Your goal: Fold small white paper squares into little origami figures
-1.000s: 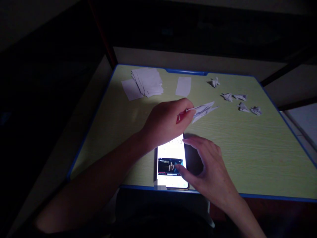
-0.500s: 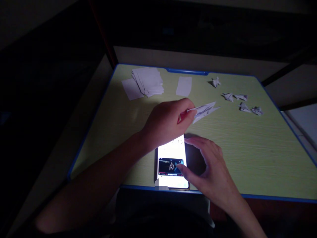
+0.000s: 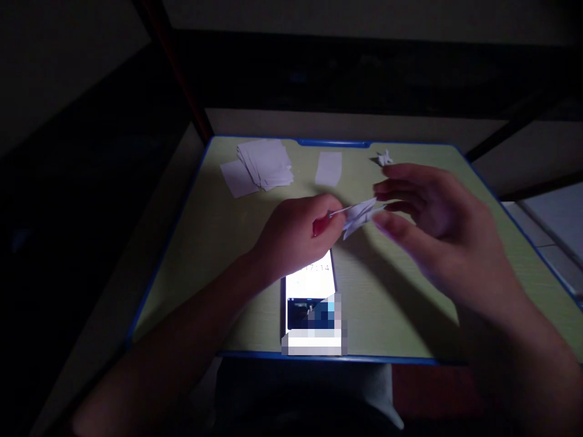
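A folded white paper piece [image 3: 359,215] with pointed flaps sticks out to the right from my left hand [image 3: 300,233], whose thumb and fingers pinch its left end. My right hand [image 3: 449,227] is raised just right of the paper, thumb and fingers apart around its pointed tips. Whether a fingertip touches the paper I cannot tell. Below my left hand lies a phone [image 3: 310,285] with a bright lit screen, its lower part pixelated and its top partly covered by the hand.
A stack of white paper sheets [image 3: 266,162] lies at the table's back left, and a single sheet [image 3: 328,168] at the back middle. One small folded paper figure [image 3: 385,158] stands at the back right. The table [image 3: 182,243] has a blue edge.
My right hand has risen from beside the phone to the folded paper, now hiding several small folded figures on the right. My left hand keeps its pinch. The view has tilted slightly.
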Demonstrator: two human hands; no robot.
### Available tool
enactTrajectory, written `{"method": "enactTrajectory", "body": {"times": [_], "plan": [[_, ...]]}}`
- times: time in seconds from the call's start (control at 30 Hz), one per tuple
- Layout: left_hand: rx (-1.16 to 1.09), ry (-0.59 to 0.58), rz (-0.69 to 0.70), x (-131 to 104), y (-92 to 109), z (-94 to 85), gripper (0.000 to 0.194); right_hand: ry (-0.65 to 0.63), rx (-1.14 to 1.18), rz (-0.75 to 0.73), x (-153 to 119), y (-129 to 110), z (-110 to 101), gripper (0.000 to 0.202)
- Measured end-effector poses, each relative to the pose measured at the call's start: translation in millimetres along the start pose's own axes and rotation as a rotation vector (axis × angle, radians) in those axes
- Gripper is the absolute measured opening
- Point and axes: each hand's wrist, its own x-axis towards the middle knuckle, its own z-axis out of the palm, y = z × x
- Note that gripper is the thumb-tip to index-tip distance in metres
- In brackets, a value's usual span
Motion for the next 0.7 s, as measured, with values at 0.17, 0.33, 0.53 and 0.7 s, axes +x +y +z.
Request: {"method": "enactTrajectory", "body": {"times": [0.17, 0.33, 0.53, 0.7], "plan": [[0.030, 0.084, 0.055, -0.9, -8.8, 1.1, 0.011, -0.230, 0.086, 0.085, 26.1, 6.2, 6.7, 0.012], [0.063, 0.063, 0.102, -2.0, -11.7, 1.9, 0.005, -0.223, 0.172, 0.090, 18.6, 14.1, 12.5, 0.010], [0.064, -0.010, 0.078, -5.0, -6.1, 3.5, 0.005, -0.146, 0.180, 0.109, 11.6, 21.3, 15.1, 0.007], [0.021, -0.043, 0.036, -7.4, -6.5, 5.4, 0.024, -0.009, 0.238, 0.089, 10.4, 21.1, 18.9, 0.004]]}}
